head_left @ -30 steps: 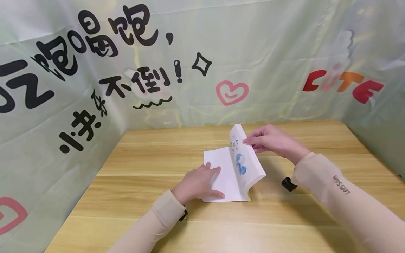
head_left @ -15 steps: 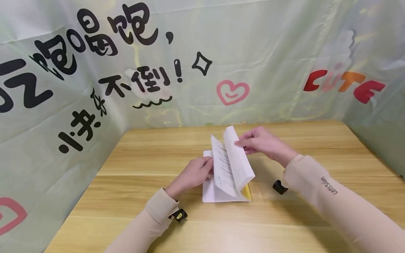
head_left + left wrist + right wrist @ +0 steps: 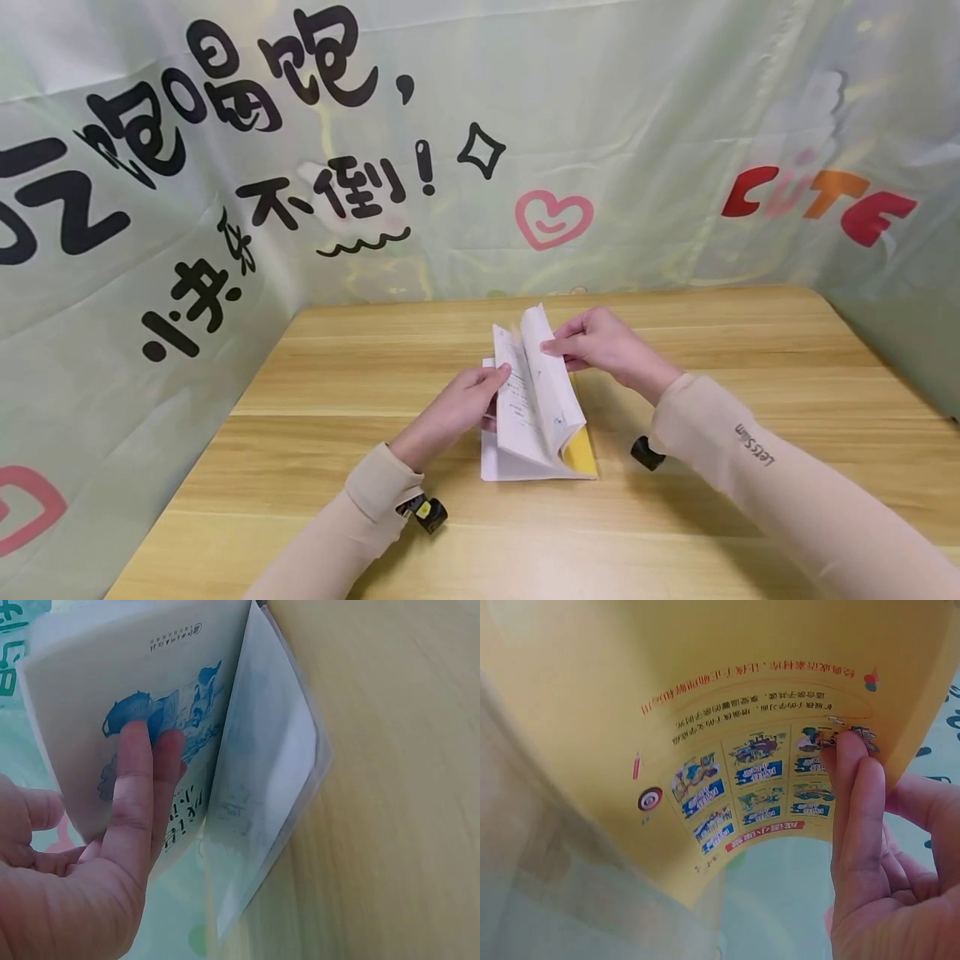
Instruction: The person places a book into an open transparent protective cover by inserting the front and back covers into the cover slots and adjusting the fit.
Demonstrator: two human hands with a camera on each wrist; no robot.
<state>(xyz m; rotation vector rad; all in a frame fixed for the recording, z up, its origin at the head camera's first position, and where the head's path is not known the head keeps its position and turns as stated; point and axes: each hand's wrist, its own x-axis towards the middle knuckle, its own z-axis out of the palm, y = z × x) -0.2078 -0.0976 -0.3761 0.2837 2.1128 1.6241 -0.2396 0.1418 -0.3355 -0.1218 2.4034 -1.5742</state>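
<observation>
A thin paperback book (image 3: 517,417) stands partly open near the middle of the table, its white front leaf (image 3: 497,465) flat at the left. My left hand (image 3: 465,404) grips a few raised pages, thumb on the printed side and fingers behind. Those fingers lie against a page with a blue drawing (image 3: 82,697) in the left wrist view. My right hand (image 3: 607,348) pinches the curved right-hand block of pages near its top outer edge. In the right wrist view its fingers press on the yellow back cover (image 3: 742,712), which bears small pictures and print.
The wooden table (image 3: 337,467) extends around the book on all sides. A pale green printed cloth (image 3: 637,125) hangs behind and beside it. A small black wrist camera (image 3: 431,514) sits below the left cuff, another black camera (image 3: 647,453) below the right.
The left hand has gone from lying flat on the white leaf to gripping a few pages, which now stand raised. The right hand has shifted left with its pages, and more yellow cover shows.
</observation>
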